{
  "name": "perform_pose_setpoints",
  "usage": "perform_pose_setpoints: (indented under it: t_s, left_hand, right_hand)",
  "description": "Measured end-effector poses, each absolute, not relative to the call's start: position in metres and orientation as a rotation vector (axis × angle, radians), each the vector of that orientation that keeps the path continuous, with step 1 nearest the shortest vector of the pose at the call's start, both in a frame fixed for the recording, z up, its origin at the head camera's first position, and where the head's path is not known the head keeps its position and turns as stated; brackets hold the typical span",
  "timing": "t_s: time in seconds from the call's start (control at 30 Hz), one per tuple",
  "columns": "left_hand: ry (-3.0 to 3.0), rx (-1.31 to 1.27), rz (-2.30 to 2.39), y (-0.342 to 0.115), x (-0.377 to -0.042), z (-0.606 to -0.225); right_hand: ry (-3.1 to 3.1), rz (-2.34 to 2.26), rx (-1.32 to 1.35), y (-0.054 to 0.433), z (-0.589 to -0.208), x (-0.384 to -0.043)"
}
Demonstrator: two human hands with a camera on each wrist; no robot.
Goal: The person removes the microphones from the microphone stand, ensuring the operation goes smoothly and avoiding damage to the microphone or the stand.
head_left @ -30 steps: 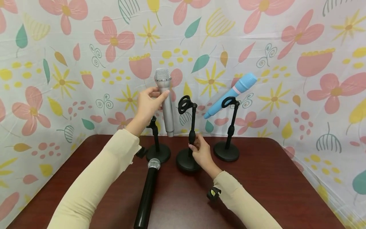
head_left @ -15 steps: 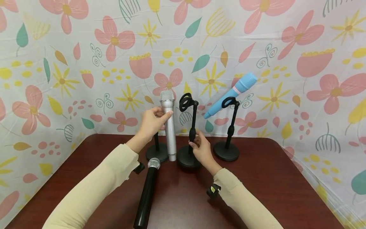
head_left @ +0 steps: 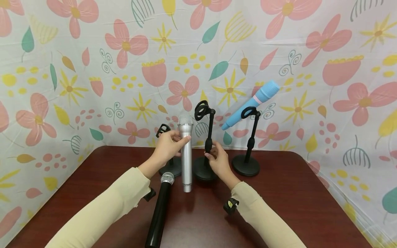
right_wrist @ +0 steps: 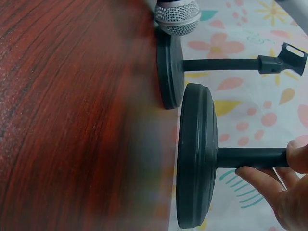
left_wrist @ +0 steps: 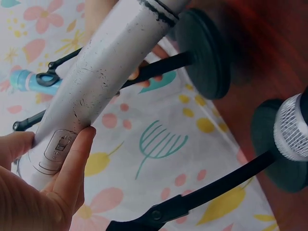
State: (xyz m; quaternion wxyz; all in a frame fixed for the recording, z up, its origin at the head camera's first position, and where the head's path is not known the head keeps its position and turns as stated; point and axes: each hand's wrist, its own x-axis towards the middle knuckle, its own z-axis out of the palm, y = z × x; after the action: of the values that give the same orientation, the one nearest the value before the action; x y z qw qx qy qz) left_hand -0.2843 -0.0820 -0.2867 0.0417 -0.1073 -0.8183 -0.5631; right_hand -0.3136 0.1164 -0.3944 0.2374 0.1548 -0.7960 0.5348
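In the head view my left hand (head_left: 167,146) grips a silver microphone (head_left: 186,162) near its upper handle, mesh head up, its tail above the table. The left wrist view shows the scuffed silver handle (left_wrist: 91,77) between thumb and fingers. My right hand (head_left: 220,162) pinches the post of the middle black microphone stand (head_left: 210,129), just below its collar. That stand's ring clip tilts to the left, beside the silver microphone and apart from it. In the right wrist view the round stand base (right_wrist: 196,156) sits on the table, with thumb and fingers around the post.
A black microphone (head_left: 159,210) with a silver mesh head lies at the front left. Behind my left hand stands another stand (head_left: 162,130), partly hidden. The right stand (head_left: 249,148) holds a tilted blue microphone (head_left: 248,106). A floral cloth (head_left: 335,113) hangs behind the table (head_left: 294,193).
My left hand has lowered the silver microphone and brought it slightly right and nearer, left of the middle stand. My right hand has stayed on that stand's post.
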Motion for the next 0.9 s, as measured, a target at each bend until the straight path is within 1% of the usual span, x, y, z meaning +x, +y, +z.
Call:
perform_pose_setpoints:
  t_s: [0.5, 0.9]
  left_hand:
    - [-2.595, -0.294, -1.639, -0.088, -0.280, -0.327]
    - [-2.735, -0.246, -1.610, -0.089, -0.272, -0.350]
  right_hand:
    - [-2.178, 1.480, 0.436, 0.114, -0.397, -0.322]
    - [-2.154, 1.482, 0.458, 0.111, -0.401, -0.325]
